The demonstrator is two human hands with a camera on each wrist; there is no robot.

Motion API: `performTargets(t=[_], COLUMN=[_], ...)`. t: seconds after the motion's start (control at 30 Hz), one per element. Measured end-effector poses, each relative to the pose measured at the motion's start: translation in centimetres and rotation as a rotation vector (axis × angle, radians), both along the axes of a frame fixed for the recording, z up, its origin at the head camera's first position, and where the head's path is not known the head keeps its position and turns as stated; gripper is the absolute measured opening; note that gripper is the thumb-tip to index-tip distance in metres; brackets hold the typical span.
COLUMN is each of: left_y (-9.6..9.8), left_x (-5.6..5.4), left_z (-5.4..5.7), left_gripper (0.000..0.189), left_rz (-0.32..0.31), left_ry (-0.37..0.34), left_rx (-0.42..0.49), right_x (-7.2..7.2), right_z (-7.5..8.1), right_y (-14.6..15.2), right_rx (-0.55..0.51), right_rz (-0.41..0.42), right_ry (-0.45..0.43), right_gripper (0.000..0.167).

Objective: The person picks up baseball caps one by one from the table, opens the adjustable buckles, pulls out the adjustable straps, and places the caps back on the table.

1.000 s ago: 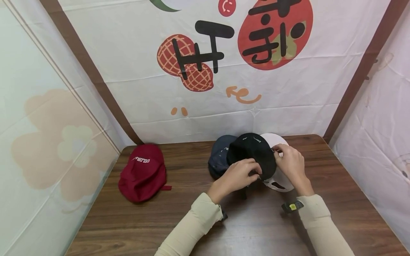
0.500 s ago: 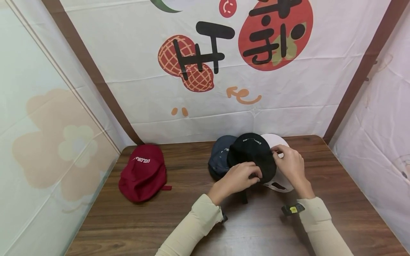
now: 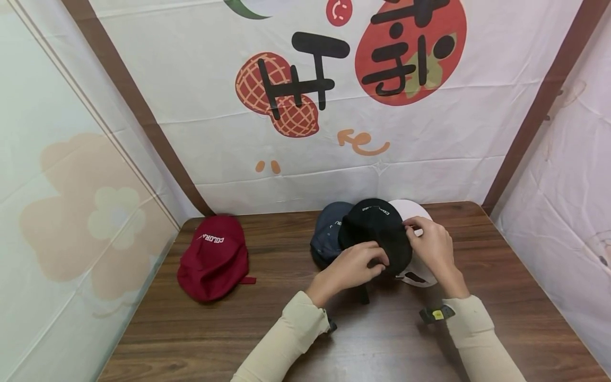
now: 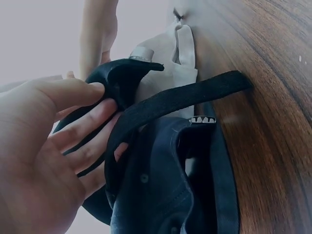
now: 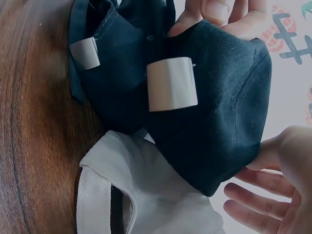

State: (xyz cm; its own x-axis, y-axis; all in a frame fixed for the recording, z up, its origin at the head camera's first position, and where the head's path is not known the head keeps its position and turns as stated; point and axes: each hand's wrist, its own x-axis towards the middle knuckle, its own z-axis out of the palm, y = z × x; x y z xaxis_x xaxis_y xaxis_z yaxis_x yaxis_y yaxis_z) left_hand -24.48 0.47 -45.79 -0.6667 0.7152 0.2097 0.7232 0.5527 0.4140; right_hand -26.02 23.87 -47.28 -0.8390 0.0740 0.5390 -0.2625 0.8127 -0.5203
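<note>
A black baseball cap point(image 3: 374, 228) with white lettering is between my two hands, leaning over its neighbours. My left hand point(image 3: 350, 268) pinches its near edge between thumb and fingers; in the left wrist view its black strap point(image 4: 180, 97) dangles loose. My right hand point(image 3: 433, 244) pinches the cap's right side, with the other fingers spread in the right wrist view. A white label point(image 5: 173, 85) shows on the black cap there. Partly hidden behind it are a navy cap point(image 3: 324, 236) on the left and a white cap point(image 3: 409, 208) on the right.
A dark red cap point(image 3: 215, 260) lies apart at the left of the brown wooden table point(image 3: 281, 318). White printed cloth point(image 3: 215, 159) hangs behind the table and along both sides.
The black cap has tipped slightly, so more of its lettering shows and its near edge sits lower. Both hands keep their grip with little movement; the other caps stay put.
</note>
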Motion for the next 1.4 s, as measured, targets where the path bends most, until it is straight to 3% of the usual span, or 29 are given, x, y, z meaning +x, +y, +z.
performTargets(t=[0.53,0.9,1.4], left_y=[-2.5,-4.7,-9.5], left_x=[0.3,0.7,0.9], left_z=[0.1,-0.1,-0.1], left_gripper=[0.011,0.012,0.011], left_rz=[-0.021,0.016,0.076], left_ry=[-0.013,-0.056,-0.076], left_rx=[0.169,0.256,0.343], right_x=[1.0,1.7,3.0], right_z=[1.0,1.5,2.9], right_y=[-2.0,-3.2,-6.1], right_rx=[0.007,0.015,-0.074], right_rz=[0.058,0.089,0.265], right_ry=[0.101,0.181,0.315], right_gripper=[0.011,0.008,0.013])
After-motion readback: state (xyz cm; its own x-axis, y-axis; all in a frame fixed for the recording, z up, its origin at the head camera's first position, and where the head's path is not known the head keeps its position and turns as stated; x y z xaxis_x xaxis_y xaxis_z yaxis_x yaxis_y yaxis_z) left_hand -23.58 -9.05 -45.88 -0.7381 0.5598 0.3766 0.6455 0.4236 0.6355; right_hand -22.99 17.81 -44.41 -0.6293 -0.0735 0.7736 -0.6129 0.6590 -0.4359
